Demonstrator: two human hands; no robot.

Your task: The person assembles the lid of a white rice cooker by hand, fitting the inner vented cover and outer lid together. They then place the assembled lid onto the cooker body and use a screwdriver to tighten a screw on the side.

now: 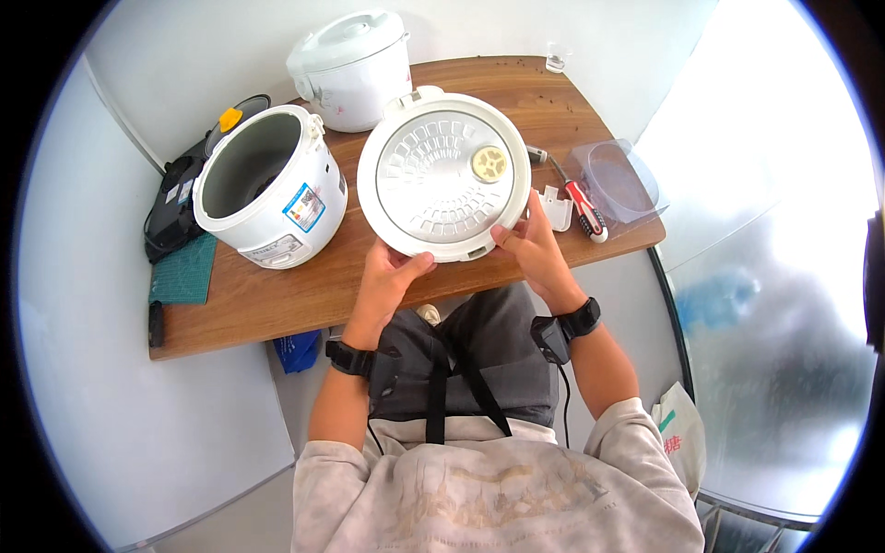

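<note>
left hand (392,275) and right hand (536,249) clamp the near rim of a round lid of white plastic and silver metal (444,180), over a brown wooden table (323,293). the white cylindrical cooker body (265,226) just left bears a blue-bordered rectangular label (304,207) and a silver lettered panel (277,250); wood separates it from the table's front edge.
</note>
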